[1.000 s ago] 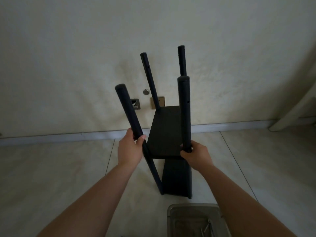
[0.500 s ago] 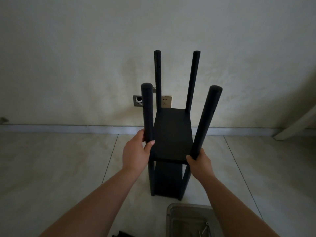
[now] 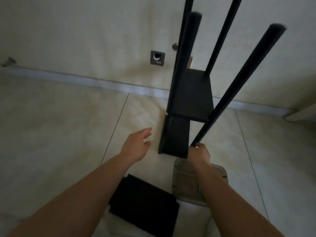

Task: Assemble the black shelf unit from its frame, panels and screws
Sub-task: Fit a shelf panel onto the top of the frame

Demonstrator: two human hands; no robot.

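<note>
The black shelf unit (image 3: pixel 191 93) stands upright on the tiled floor near the wall, with several round posts rising above a fitted shelf panel. My right hand (image 3: pixel 199 153) grips the near right post (image 3: pixel 239 82) low down, close to the floor. My left hand (image 3: pixel 136 144) hovers to the left of the unit's base with fingers relaxed and spread, holding nothing. A loose black panel (image 3: pixel 143 202) lies flat on the floor between my forearms.
A clear plastic tray (image 3: pixel 184 185) with small hardware sits on the floor under my right wrist. Wall sockets (image 3: pixel 157 58) and a skirting board run behind the unit. A pale furniture edge (image 3: pixel 301 113) shows at far right.
My left hand has let go of the near left post and dropped away to the left. My right hand slid down its post. The view tilted downward, revealing the loose panel.
</note>
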